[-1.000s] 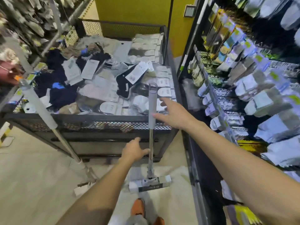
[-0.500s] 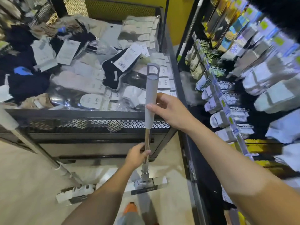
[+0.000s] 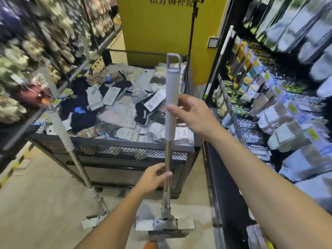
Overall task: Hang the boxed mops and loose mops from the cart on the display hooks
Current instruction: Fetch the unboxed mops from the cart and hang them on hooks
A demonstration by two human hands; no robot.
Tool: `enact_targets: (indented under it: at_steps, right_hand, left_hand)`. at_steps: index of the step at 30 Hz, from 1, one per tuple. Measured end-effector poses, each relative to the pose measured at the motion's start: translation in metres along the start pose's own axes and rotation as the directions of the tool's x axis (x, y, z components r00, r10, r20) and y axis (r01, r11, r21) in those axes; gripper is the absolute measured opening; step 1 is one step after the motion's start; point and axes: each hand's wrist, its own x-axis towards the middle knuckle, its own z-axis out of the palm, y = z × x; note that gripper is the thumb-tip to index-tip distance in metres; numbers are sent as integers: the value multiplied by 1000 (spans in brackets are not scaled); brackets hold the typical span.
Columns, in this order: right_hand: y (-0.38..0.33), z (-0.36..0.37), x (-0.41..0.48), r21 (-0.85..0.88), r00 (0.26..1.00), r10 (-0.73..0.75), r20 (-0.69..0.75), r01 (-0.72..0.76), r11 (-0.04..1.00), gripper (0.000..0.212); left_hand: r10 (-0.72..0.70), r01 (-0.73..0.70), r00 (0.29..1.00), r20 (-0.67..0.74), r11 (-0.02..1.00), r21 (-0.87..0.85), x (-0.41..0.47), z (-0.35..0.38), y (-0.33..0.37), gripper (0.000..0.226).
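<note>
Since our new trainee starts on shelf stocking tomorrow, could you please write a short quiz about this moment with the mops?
1. True or false: the held mop stands upright, its head down near the floor.
2. Which part does the right grip hold? A the grey sleeve; B the bare metal shaft; C the mop head.
3. Fill in: the second mop leans against the ___.
Key: 1 true; 2 A; 3 cart.
</note>
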Motion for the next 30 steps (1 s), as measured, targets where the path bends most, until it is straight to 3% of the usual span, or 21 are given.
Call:
enact_targets:
  at_steps: [10, 14, 21, 30]
  right_hand:
    - [-224, -12, -19, 104, 955, -277, 109, 266, 958, 4]
    - [-296, 5, -27, 155, 907, -384, 173, 359, 920, 21]
    - [-392, 75, -51, 278, 785, -525, 329, 451, 848, 19]
    - [-491, 225, -123, 424, 630, -647, 430, 492, 761, 31]
  left_hand:
    - [140, -156, 945, -294, 987, -32, -135, -73, 166, 6]
    - [183, -218, 898, -399, 975, -43, -188, -108, 202, 8]
    - [185, -280, 801, -569, 956, -83, -294, -157, 222, 20]
    - [116, -307, 628, -770, 945, -108, -466, -207, 188, 19]
